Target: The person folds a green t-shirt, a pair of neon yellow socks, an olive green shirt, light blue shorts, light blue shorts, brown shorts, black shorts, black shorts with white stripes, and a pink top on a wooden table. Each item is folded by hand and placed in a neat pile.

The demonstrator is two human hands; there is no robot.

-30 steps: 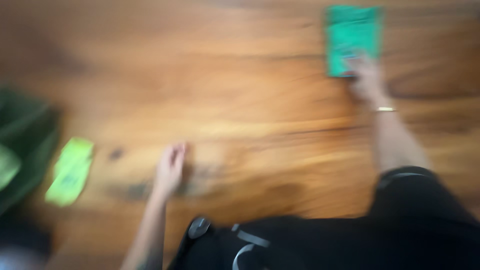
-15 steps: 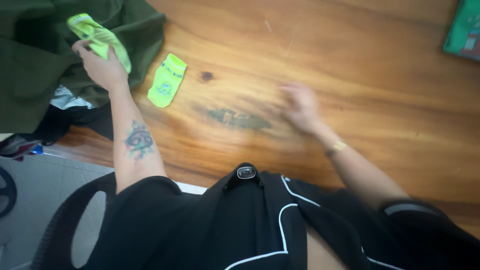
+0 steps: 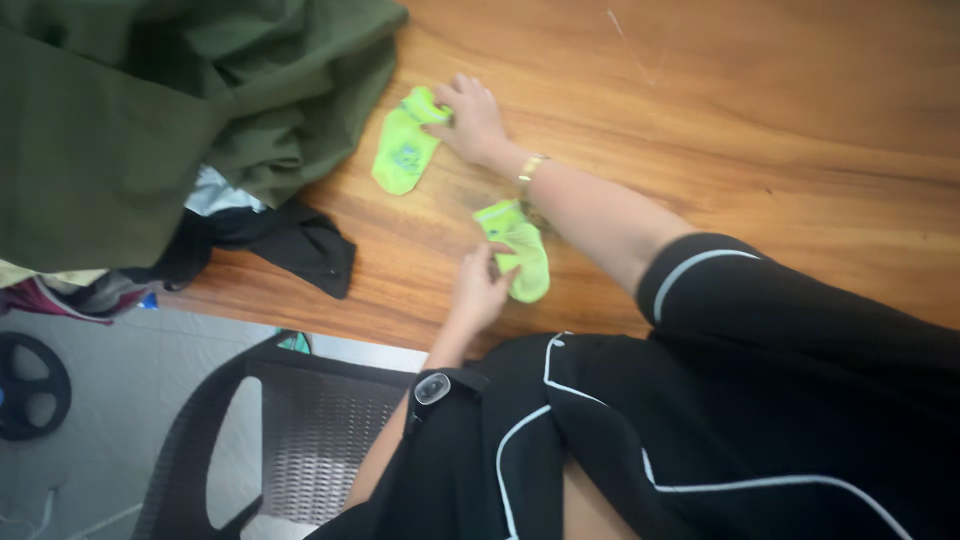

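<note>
Two small neon-green socks lie on the wooden table (image 3: 780,110). My right hand (image 3: 470,115) reaches across and pinches the cuff end of the far sock (image 3: 402,152). My left hand (image 3: 480,285) holds the near sock (image 3: 520,258) by its edge, close to the table's front edge. A gold bracelet sits on my right wrist.
A heap of dark green cloth (image 3: 140,110) covers the table's left end, with a black garment (image 3: 290,245) and a pale one sticking out beneath it. A black wicker chair (image 3: 290,420) stands below the table edge on a grey floor.
My left hand brought a sock from the green heap down to the front of the table. My right hand crossed over to the sock lying on the wood. The view shifted left.
</note>
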